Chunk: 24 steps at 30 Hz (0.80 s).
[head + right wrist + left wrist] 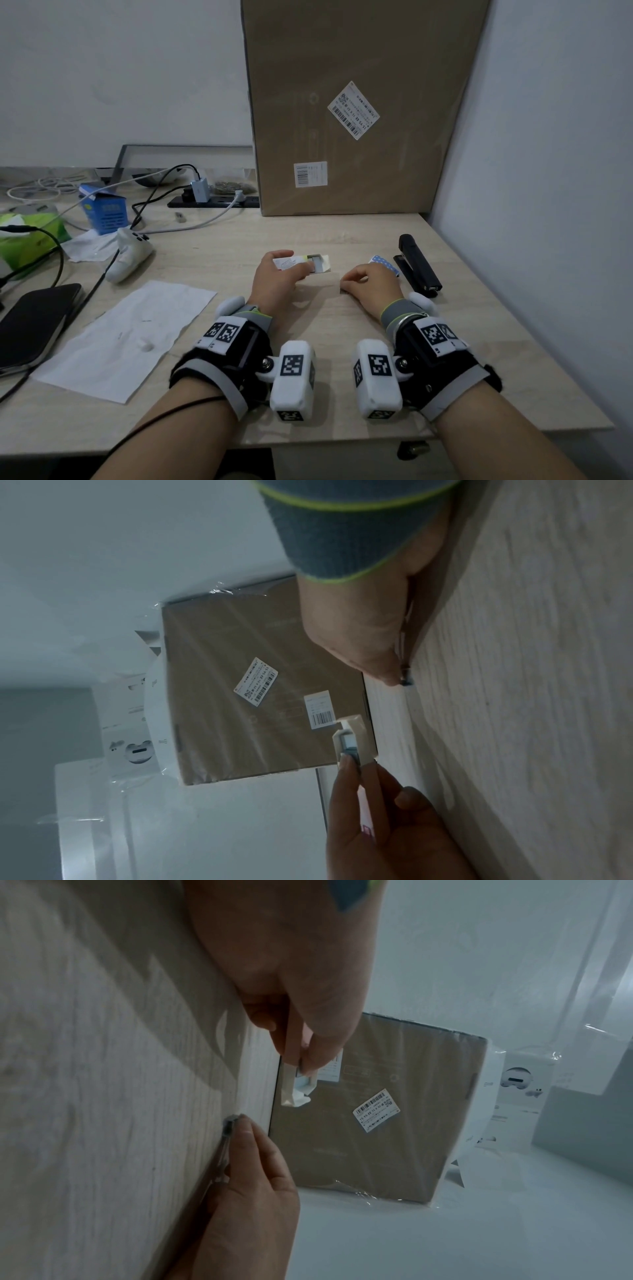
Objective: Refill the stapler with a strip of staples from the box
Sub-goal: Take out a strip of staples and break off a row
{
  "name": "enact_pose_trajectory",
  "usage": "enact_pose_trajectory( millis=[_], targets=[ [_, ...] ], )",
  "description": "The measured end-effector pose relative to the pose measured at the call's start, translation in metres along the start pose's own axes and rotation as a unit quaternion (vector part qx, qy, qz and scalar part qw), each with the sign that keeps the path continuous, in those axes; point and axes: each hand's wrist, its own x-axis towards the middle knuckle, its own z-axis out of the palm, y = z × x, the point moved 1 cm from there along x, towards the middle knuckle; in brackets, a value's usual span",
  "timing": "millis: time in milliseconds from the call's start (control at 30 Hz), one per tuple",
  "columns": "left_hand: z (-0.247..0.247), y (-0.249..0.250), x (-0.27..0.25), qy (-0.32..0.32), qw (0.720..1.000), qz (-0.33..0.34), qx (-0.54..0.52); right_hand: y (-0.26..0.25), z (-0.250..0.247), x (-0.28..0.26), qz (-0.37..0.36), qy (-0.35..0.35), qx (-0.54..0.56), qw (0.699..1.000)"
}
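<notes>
My left hand (279, 275) grips a small white staple box (301, 264) just above the table, its open end (320, 263) pointing right. The left wrist view shows the box's open flap (294, 1093) sticking out past my fingers. To its right, my right hand (368, 281) rests on the table with fingers curled, pinching a thin metal strip of staples (226, 1139) that lies along the tabletop; its end (405, 680) shows under my fingertips. The black stapler (418, 265) lies shut on the table just right of my right hand, untouched.
A blue dotted packet (385, 264) lies between my right hand and the stapler. A tall cardboard box (359, 102) stands at the back, and the wall runs close on the right. Left lie a paper sheet (126, 339), a phone (30, 325), a white controller (130, 255) and cables.
</notes>
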Motion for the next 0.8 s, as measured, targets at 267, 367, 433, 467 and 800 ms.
enact_pose_trajectory(
  millis=[267,367,433,467,800],
  targets=[
    [0.0,0.001,-0.001,-0.007,1.0,-0.003,-0.011,0.004,0.0,0.002,-0.006,0.02,0.046,0.999],
    [0.0,0.002,-0.002,-0.01,1.0,-0.005,-0.021,0.0,-0.001,-0.001,-0.017,0.067,0.161,0.984],
    [0.001,0.002,-0.003,-0.02,0.999,-0.006,-0.031,-0.005,0.0,-0.005,-0.027,0.052,0.232,0.971],
    [0.002,0.002,-0.004,-0.026,0.999,-0.01,-0.041,-0.008,0.002,-0.007,-0.028,0.031,0.265,0.963],
    [0.006,0.003,-0.009,-0.075,0.995,-0.008,-0.057,-0.011,0.005,-0.009,0.058,-0.041,0.439,0.896]
  ],
)
